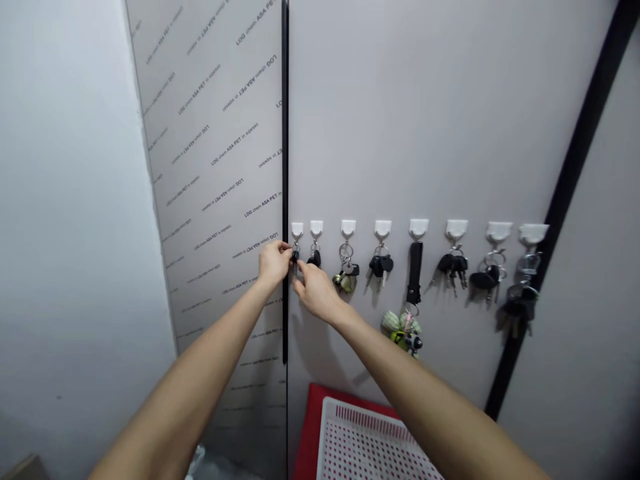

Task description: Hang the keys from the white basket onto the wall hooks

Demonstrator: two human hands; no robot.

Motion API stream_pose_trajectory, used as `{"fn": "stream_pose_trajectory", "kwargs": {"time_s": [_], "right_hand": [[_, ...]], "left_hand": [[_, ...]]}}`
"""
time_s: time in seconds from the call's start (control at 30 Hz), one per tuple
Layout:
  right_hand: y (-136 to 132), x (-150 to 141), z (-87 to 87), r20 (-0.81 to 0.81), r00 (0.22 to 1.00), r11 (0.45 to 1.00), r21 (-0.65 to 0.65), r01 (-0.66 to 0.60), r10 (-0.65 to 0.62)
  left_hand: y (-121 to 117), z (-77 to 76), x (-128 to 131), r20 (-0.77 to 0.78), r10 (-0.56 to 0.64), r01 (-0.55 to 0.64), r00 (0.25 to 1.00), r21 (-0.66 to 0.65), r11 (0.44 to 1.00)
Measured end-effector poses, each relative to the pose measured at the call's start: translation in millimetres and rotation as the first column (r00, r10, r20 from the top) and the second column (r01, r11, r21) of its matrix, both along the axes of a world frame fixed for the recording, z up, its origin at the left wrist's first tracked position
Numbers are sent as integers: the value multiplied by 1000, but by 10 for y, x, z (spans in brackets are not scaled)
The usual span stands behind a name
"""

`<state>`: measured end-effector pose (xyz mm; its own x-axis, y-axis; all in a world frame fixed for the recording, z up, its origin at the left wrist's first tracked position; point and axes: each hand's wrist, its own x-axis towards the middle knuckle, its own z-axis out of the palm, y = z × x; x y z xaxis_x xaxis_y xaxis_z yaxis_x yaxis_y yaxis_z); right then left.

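Note:
At the leftmost white hook (297, 230), a small bunch of keys (295, 256) with black heads hangs from a metal ring. My left hand (274, 262) reaches it from the left, thumb and fingers pinched at the keys. From the right, my right hand (317, 290) has its fingertips closed at the same keys, which they partly cover. Just above my right hand, black-headed keys (315, 259) hang on the second hook (317, 228).
Further right, more hooks hold a keyring with a greenish charm (345, 281), black keys (382, 265), a black strap (415, 273) with a plush charm (403, 330), and several other bunches. A white perforated basket (327, 433) lies below on something red (310, 427).

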<state>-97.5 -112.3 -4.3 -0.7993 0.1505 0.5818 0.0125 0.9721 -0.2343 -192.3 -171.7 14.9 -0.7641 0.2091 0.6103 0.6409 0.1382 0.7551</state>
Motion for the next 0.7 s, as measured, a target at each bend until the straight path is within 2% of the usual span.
{"fn": "stream_pose_trajectory", "kwargs": {"time_s": [0.1,0.17,0.23,0.33,0.4,0.47,0.57,0.7], "right_hand": [[53,148,-182,-3,999,999,-21,-44,43],[127,278,-410,38,996,996,-49,-75,77],[225,422,-713,120,988,992,-90,-87,97],[388,649,-1215,262,962,984,-173,-37,82],[487,806,-1513,355,932,976,-219,11,69],[568,970,-1750,433,901,968,-240,74,39],[657,1207,-2000,502,864,954,-245,172,-27],[723,1400,-2195,523,844,928,-242,284,-122]], "left_hand": [[-67,-225,39,37,-29,28,999,42,999],[-99,-509,120,90,-76,71,993,59,996],[-83,-898,264,166,-164,160,972,36,986],[55,-1560,598,337,-290,325,896,-54,944],[189,-1945,862,412,-346,431,843,-131,893],[308,-2223,1108,438,-394,523,808,-227,821],[394,-2441,1360,435,-388,562,813,-409,719],[374,-2523,1455,374,-310,485,874,-622,615]]}}
